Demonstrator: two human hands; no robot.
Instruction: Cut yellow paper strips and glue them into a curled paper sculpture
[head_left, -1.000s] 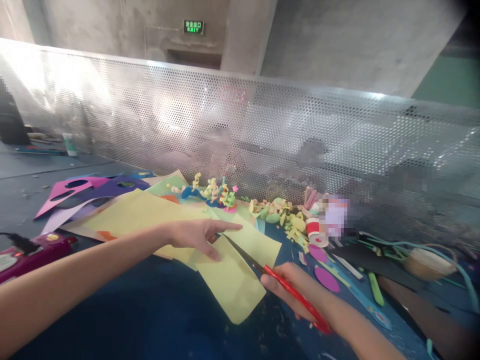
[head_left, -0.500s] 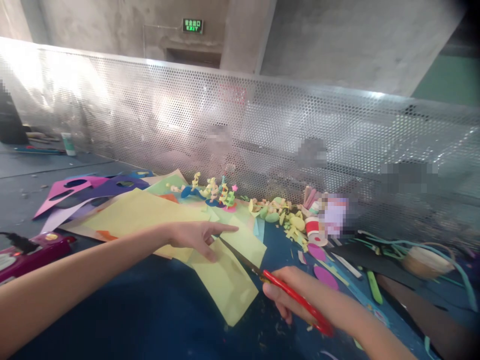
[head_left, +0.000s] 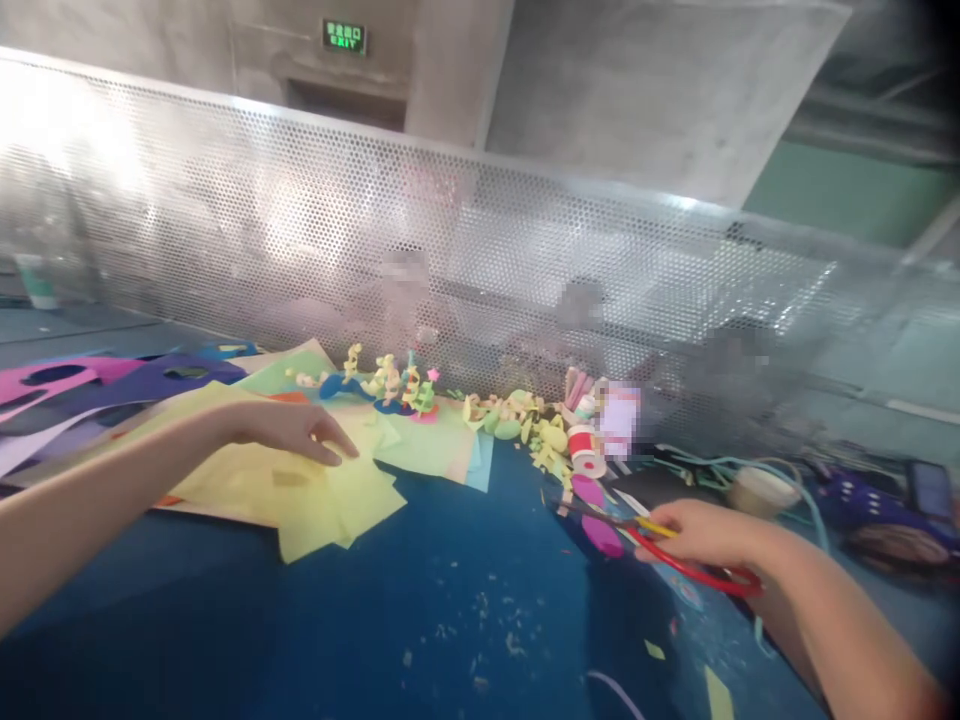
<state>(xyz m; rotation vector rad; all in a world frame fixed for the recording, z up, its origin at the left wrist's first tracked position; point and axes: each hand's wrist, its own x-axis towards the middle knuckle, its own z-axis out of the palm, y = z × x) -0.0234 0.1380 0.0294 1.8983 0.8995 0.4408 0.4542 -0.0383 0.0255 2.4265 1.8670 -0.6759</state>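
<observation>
My left hand (head_left: 296, 430) rests over light yellow paper sheets (head_left: 330, 510), its fingers loosely stretched and slightly bent, gripping nothing. My right hand (head_left: 709, 532) is wrapped round scissors (head_left: 697, 572) with red and yellow handles. Their dark blades point left, just over two magenta paper ovals (head_left: 600, 532), and no sheet shows between them. Behind my left hand stand small curled-paper figures (head_left: 386, 385) on round bases. A pile of yellow and green cut pieces (head_left: 529, 415) lies farther right.
A perforated metal panel (head_left: 315, 220) runs along the back of the blue table (head_left: 360, 630). Pink and purple cut-out sheets (head_left: 180, 375) lie at the left. To the right are a red-and-white spool (head_left: 585, 452), a bowl-like container (head_left: 761, 492), pale blue cords and a phone (head_left: 930, 492).
My left hand has moved left with the yellow sheets, away from the blades. My right hand has carried the scissors to the right, off the paper. The view has swung right.
</observation>
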